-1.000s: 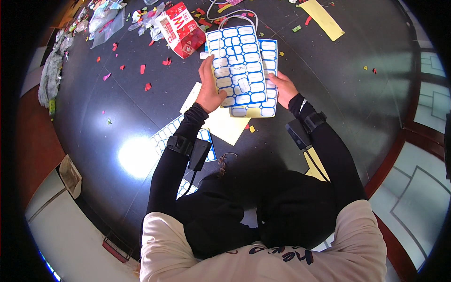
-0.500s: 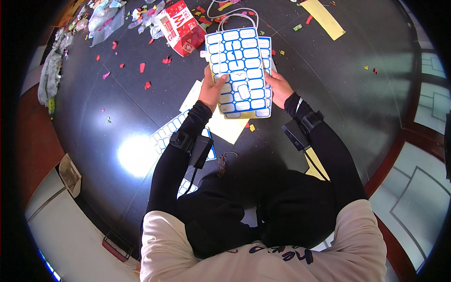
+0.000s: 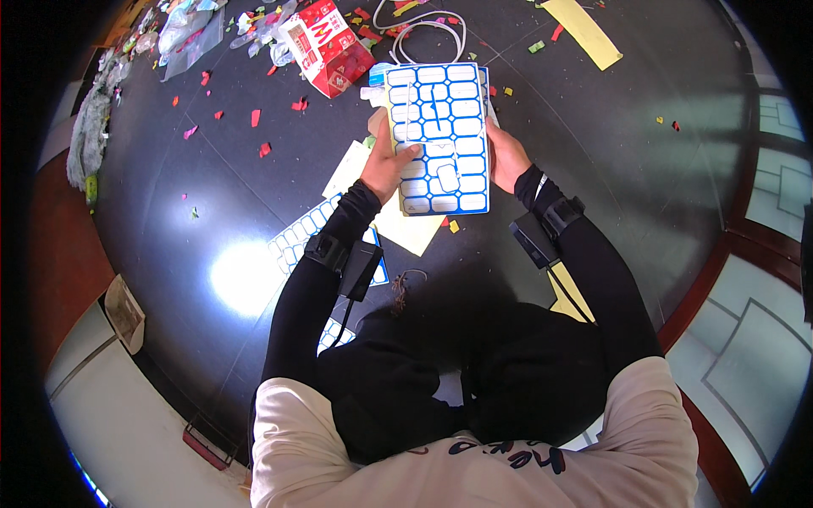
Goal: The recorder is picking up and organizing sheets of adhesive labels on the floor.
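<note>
Between my two hands is a stack of label sheets (image 3: pixel 440 127), white rounded labels with blue borders. My left hand (image 3: pixel 388 165) grips its left edge, thumb lying over the front. My right hand (image 3: pixel 506 157) clasps the right edge, its fingertips hidden behind the sheets. One label on the top sheet looks loose and slightly askew. Below my left hand, a yellow sheet (image 3: pixel 405 227) lies on the dark floor. More blue-bordered label sheets (image 3: pixel 298 230) lie under and beside my left forearm, partly hidden by it.
A red and white paper box (image 3: pixel 326 46) lies beyond the sheets, beside a looped white cable (image 3: pixel 432 42). Crumpled plastic bags (image 3: pixel 186 34) are at the far left. A yellow strip (image 3: pixel 584 34) lies far right. Scraps of coloured paper dot the dark tiled floor (image 3: pixel 610 169).
The front sheet has shifted right and slightly nearer, so the sheets behind it are now nearly lined up with it. Both hands still hold the stack.
</note>
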`<state>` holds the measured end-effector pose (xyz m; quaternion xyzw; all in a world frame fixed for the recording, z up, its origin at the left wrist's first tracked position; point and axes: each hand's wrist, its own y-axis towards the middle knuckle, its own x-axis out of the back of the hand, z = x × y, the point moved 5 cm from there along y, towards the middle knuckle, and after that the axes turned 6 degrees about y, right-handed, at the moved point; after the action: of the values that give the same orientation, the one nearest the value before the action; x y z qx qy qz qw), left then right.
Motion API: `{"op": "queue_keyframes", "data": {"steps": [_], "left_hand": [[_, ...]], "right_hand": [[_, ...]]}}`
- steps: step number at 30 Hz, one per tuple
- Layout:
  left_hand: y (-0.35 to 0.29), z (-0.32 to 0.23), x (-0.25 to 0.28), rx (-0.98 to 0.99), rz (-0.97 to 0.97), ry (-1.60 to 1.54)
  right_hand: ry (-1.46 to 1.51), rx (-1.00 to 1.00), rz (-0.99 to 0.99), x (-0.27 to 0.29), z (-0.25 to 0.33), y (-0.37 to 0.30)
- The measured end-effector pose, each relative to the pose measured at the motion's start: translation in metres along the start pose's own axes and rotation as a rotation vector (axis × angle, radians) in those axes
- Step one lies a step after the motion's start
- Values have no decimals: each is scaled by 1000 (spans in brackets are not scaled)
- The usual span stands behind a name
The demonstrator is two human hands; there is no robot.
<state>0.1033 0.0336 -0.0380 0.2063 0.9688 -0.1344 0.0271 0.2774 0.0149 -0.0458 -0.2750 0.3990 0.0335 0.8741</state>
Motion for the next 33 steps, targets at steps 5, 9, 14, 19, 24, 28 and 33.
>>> {"op": "queue_keyframes", "data": {"steps": [5,9,14,19,24,28,33], "left_hand": [[0,-1,-2,6,8,-48],[1,0,-1,52,-77,-34],[-5,-4,-3,296,-145,-361],[-9,-3,-3,286,-150,-455],[-10,-3,-2,222,-117,-508],[-10,-3,-4,212,-115,-508],[-11,-8,-4,173,-163,-514]], "right_hand": [[-4,-14,-1,-8,1,-3],[-113,-21,-8,2,-4,0],[-123,-53,32,-8,-5,-2],[-211,-2,55,-11,-7,0],[-308,58,36,-11,-8,0],[-317,65,29,-9,-8,0],[-217,5,0,-15,-10,-7]]}}
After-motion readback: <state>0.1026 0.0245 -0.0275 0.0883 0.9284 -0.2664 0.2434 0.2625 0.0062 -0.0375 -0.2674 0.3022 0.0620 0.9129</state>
